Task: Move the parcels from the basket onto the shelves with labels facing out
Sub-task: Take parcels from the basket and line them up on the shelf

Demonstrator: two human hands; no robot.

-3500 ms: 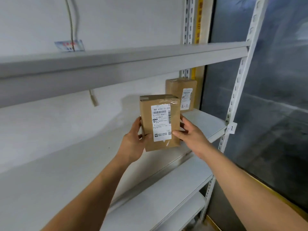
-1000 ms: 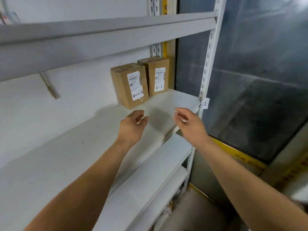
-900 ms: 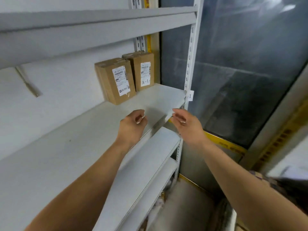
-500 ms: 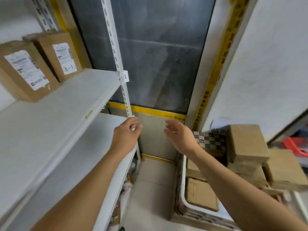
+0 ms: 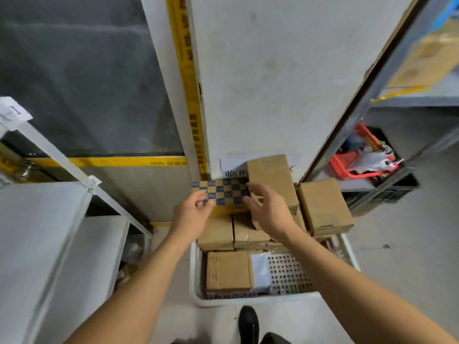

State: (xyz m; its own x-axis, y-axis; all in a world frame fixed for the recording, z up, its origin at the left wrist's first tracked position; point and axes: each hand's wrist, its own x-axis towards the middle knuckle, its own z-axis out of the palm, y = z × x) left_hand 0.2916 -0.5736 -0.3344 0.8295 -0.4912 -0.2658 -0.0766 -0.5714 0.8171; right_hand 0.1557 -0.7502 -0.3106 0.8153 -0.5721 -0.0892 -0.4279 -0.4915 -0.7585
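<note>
A white perforated basket (image 5: 248,297) on the floor holds several brown cardboard parcels. A blue-and-tan checkered parcel (image 5: 223,192) lies on top at the back. A tall brown parcel (image 5: 272,180) stands to its right, then a squarer one (image 5: 324,207). A flat parcel (image 5: 228,270) lies at the basket's front. My left hand (image 5: 193,214) is at the checkered parcel's left lower edge, fingers loosely bent. My right hand (image 5: 268,212) hovers at its right end with fingers spread. Neither hand plainly grips anything.
The white shelves (image 5: 37,232) run along the left with their upright post (image 5: 62,160). A second metal rack (image 5: 360,95) stands at the right, holding a red basket (image 5: 347,165) of odds and ends. My shoe (image 5: 248,324) is just in front of the basket.
The brown parcel was set on the shelf beside the first and let go. My view swung right and down from the shelf to the basket, and both hands came down over the checkered parcel.
</note>
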